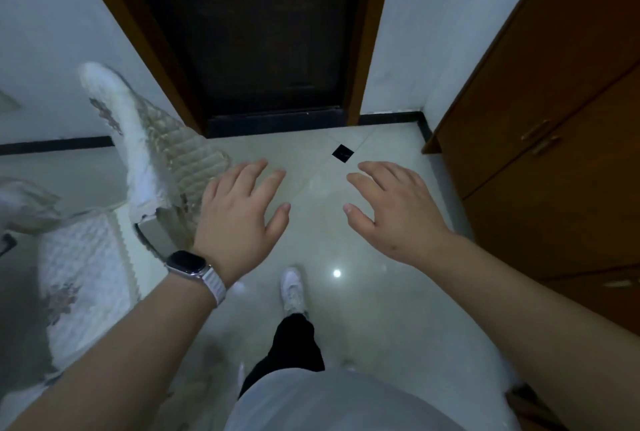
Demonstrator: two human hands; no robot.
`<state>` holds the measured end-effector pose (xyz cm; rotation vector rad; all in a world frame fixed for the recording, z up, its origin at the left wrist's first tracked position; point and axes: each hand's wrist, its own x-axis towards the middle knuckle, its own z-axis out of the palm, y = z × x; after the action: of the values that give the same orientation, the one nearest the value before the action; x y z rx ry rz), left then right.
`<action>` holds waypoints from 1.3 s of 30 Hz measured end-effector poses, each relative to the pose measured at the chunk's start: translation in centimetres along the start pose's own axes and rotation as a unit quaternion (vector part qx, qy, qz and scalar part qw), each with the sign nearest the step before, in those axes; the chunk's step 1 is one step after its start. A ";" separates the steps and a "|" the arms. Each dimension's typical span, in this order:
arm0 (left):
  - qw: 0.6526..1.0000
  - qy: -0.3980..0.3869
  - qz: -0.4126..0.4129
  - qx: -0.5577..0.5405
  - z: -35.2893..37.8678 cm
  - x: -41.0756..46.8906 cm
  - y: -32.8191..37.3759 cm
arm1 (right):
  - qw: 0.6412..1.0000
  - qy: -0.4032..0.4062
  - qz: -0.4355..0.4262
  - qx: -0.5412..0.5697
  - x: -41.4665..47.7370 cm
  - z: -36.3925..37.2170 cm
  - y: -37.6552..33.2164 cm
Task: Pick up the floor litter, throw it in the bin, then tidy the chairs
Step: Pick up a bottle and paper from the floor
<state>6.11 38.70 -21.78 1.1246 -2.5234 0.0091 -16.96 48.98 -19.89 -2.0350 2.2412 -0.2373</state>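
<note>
My left hand hovers palm down over the pale tiled floor, fingers spread, holding nothing; a watch with a white strap sits on its wrist. My right hand is held out the same way, fingers apart and holding nothing. A white chair with a quilted, gold-patterned back stands just left of my left hand, tilted. I see no litter and no bin in the head view. A small black square on the floor ahead looks like a tile inlay.
A dark door in a brown frame is straight ahead. A brown wooden cabinet lines the right side. A white patterned cushion lies at lower left. My foot in a white shoe is on the floor below my hands.
</note>
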 end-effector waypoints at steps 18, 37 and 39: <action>0.997 -0.009 -0.072 0.001 3.8 23.3 -17.6 | 0.999 -0.006 -0.047 -0.005 31.9 -2.3 -1.6; 0.959 -0.049 -0.256 0.110 7.0 42.7 -25.0 | 0.963 0.003 -0.257 0.074 63.3 -1.3 5.3; 0.948 -0.048 -0.289 0.124 6.7 43.8 -26.1 | 0.957 -0.030 -0.279 0.078 66.5 -1.8 4.9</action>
<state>-4.07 -11.48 -16.92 1.9702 -2.2154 0.1207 -28.60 -16.62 -17.22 -2.4917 1.5072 -0.3737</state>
